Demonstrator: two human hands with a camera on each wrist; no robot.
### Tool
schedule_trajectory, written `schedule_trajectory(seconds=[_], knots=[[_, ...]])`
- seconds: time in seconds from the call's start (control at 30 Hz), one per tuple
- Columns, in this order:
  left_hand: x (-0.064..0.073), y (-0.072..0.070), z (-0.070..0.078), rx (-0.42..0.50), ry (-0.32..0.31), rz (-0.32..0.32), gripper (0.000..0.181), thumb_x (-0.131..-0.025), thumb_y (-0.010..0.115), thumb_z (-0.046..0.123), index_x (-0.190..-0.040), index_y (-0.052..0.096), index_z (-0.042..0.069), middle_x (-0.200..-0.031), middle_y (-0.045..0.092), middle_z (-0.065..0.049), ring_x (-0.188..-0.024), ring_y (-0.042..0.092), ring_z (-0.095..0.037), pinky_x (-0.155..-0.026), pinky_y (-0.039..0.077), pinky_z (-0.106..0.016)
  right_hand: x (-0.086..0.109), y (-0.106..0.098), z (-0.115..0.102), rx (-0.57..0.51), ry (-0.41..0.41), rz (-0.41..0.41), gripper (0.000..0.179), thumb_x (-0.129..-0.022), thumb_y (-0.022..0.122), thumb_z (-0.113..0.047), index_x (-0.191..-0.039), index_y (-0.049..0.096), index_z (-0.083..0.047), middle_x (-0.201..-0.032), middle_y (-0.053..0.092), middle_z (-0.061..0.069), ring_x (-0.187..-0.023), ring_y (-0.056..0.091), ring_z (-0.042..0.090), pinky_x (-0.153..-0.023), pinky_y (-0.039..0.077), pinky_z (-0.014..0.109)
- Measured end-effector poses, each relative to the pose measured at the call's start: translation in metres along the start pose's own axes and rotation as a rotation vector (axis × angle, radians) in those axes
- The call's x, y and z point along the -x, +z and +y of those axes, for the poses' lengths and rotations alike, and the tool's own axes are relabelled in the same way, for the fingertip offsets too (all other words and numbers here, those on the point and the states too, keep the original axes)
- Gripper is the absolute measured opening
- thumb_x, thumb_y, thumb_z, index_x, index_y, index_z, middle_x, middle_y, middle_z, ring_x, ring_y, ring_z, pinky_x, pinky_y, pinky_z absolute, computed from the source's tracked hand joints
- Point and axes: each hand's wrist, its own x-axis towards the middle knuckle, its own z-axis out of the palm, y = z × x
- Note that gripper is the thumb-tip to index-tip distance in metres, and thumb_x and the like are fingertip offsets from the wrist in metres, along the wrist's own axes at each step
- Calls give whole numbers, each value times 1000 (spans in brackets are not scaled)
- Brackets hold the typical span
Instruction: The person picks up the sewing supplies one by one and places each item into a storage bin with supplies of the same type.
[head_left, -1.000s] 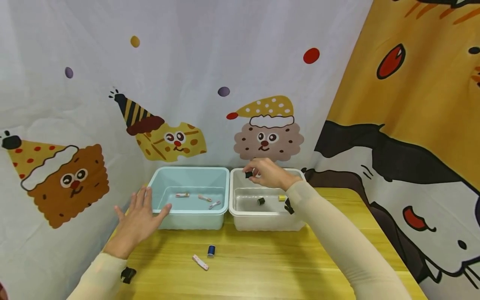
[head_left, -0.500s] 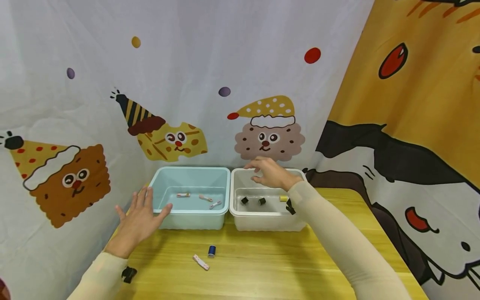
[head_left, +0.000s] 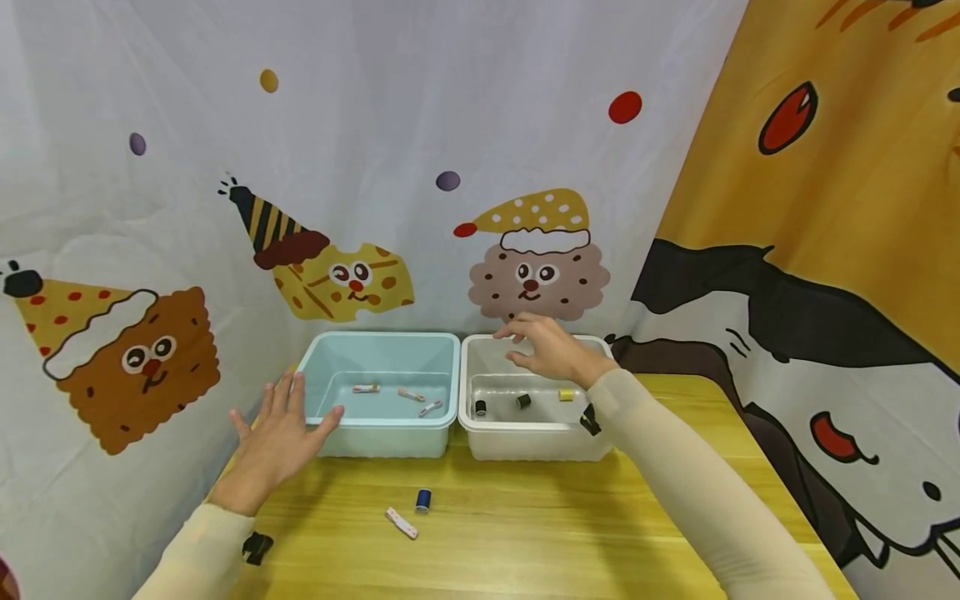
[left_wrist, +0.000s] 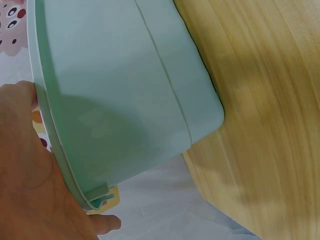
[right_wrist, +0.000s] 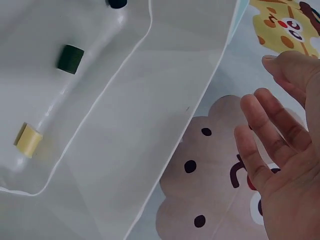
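Three spools (head_left: 523, 402) lie in the white bin (head_left: 536, 445).

The left bin (head_left: 382, 442) is pale blue, the right bin (head_left: 540, 445) off-white, its spools (head_left: 523, 402) black, dark green and yellow.

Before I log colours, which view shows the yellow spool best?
Right wrist: the yellow spool is largest there. The head view shows it small inside the white bin; the left wrist view lacks it.

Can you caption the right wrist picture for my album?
Empty right hand near a pale bin with a yellow spool, green spool and dark spool.
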Motion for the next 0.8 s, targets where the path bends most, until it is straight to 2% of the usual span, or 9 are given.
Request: schedule_trajectory(seconds=[0.3, 0.47, 0.8], knots=[[1, 0, 0, 2, -3, -5, 123, -112, 41, 87, -185, 4, -5, -193, 1, -36, -176, 1, -68, -121, -10, -104, 12, 1, -11, -12, 18, 9, 42, -107, 86, -13, -148, 79, -11, -146, 77, 11, -125, 79, 32, -112, 65, 54], [0, 0, -1, -3, 2, -1, 124, -112, 40, 88, -185, 3, -5, -193, 2, -35, -176, 1, -68, -121, -10, -104, 20, 5, -19, -2, 0, 10, 42, -109, 84, -14, -150, 78, -13, -145, 77, 10, -127, 79, 33, -111, 66, 54], [0, 0, -1, 8, 5, 2, 120, -114, 46, 81, -185, 4, -6, -192, 3, -36, -176, 1, -69, -120, -13, -104, 35, 14, -37, 18, -81, 33, 40, -108, 86, -17, -148, 79, -17, -140, 79, 4, -122, 78, 20, -103, 68, 44]])
